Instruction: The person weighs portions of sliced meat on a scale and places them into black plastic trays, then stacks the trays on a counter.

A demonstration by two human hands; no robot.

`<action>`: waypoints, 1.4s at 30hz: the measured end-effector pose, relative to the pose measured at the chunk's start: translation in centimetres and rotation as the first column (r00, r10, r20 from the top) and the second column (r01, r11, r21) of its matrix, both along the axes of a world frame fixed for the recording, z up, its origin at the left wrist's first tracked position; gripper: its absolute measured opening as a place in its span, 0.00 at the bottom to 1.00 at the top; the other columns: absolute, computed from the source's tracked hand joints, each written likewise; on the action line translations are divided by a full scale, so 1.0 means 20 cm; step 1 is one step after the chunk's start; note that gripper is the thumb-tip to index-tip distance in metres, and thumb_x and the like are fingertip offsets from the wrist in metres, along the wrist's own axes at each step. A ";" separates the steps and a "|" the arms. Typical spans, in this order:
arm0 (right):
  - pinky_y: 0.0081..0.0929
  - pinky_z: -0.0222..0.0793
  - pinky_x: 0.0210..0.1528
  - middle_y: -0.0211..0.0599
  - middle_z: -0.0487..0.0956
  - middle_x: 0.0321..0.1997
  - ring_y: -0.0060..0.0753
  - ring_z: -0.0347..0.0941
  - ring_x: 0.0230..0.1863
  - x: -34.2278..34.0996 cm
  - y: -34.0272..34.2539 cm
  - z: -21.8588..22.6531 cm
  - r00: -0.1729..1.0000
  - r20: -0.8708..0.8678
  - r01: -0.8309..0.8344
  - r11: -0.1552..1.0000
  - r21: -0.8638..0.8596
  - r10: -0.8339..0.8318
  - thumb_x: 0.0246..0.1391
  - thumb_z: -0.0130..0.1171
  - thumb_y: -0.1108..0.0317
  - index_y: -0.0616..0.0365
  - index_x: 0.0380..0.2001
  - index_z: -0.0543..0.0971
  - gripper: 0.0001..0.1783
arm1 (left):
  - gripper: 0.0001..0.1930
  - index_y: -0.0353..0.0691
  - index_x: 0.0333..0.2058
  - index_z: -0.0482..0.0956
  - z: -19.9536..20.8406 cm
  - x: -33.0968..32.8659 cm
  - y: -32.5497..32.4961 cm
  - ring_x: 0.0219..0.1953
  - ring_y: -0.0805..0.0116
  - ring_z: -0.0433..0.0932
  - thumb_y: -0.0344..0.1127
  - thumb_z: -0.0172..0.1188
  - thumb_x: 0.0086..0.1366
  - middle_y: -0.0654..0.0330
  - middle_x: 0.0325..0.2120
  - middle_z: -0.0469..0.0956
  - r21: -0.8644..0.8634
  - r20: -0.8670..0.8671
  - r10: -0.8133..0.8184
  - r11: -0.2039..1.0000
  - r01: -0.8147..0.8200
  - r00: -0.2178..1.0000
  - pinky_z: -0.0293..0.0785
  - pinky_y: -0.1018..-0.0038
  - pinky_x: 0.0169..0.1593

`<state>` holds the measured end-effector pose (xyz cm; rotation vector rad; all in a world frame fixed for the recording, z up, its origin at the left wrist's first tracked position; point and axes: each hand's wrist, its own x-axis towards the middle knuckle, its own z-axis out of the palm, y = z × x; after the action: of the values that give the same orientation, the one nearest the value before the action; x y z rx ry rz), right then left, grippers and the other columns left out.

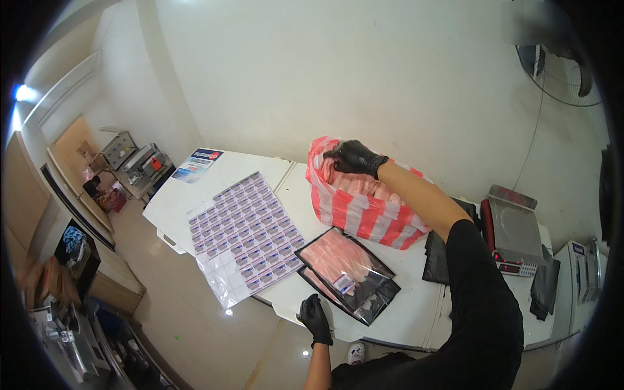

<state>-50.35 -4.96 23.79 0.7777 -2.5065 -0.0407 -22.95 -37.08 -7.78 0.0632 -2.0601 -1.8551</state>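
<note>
My right hand [354,158], in a black glove, reaches into the mouth of a red-and-white striped plastic bag [383,224]. Its fingers are bent down at the bag's left side, beside the pale pink meat slices [364,186] inside; whatever they grip is hidden. Low by the front edge of the table, my left hand [315,320], also black-gloved, has its fingers curled with nothing visible in them. Between the hands lie flat black packs of sliced meat under clear film, one overlapping another; the top pack [348,266] bears a small label.
A large sheet of labels [250,227] covers the left of the white table [292,188], with a printed leaflet [198,164] behind it. To the right stands a scale [513,227] with a lit red display. Black plastic [437,259] lies beside the bag. A wall rises behind.
</note>
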 end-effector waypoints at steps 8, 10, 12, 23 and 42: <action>0.37 0.77 0.44 0.41 0.82 0.41 0.46 0.80 0.39 0.42 0.21 0.09 0.989 -0.143 -0.016 0.919 -0.393 -0.044 0.49 0.63 0.73 0.54 0.49 0.80 0.21 | 0.06 0.34 0.38 0.85 0.08 0.00 0.03 0.33 0.68 0.80 0.28 0.60 0.68 0.59 0.30 0.81 0.039 0.005 -0.013 0.999 0.012 1.000 0.74 0.71 0.40; 0.34 0.76 0.44 0.41 0.82 0.42 0.46 0.80 0.40 0.56 0.27 0.09 0.991 -0.084 0.046 0.867 -0.497 -0.101 0.50 0.62 0.75 0.56 0.50 0.80 0.21 | 0.06 0.32 0.38 0.85 0.09 0.01 0.03 0.32 0.68 0.79 0.28 0.60 0.69 0.59 0.29 0.81 0.086 -0.028 -0.014 0.996 0.016 1.000 0.74 0.71 0.40; 0.37 0.76 0.48 0.44 0.81 0.42 0.50 0.79 0.44 0.66 0.33 0.05 0.992 -0.029 0.081 0.786 -0.613 -0.125 0.52 0.59 0.75 0.55 0.50 0.79 0.20 | 0.07 0.30 0.37 0.84 0.09 0.01 0.03 0.32 0.68 0.79 0.27 0.60 0.69 0.58 0.30 0.81 0.069 -0.045 -0.011 0.997 0.014 0.999 0.74 0.71 0.39; 0.40 0.59 0.72 0.48 0.68 0.70 0.48 0.60 0.73 1.01 0.47 0.01 0.915 0.392 0.137 0.836 -0.532 0.100 0.45 0.68 0.72 0.56 0.69 0.65 0.44 | 0.06 0.29 0.38 0.83 0.10 0.02 0.02 0.35 0.67 0.79 0.26 0.60 0.69 0.57 0.33 0.81 0.040 -0.030 -0.084 0.996 0.085 0.996 0.77 0.71 0.41; 0.26 0.71 0.57 0.31 0.80 0.51 0.20 0.73 0.52 0.98 0.53 -0.01 0.945 0.293 0.225 0.364 -0.904 0.146 0.54 0.70 0.70 0.62 0.57 0.75 0.27 | 0.07 0.30 0.40 0.83 0.03 -0.02 -0.01 0.38 0.67 0.79 0.26 0.58 0.69 0.57 0.35 0.83 0.032 0.007 -0.070 0.997 0.070 0.998 0.76 0.69 0.48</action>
<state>-30.75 5.67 23.57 0.1876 -2.2295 1.5216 -23.35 -37.21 -7.11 0.0067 -2.0627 -1.9322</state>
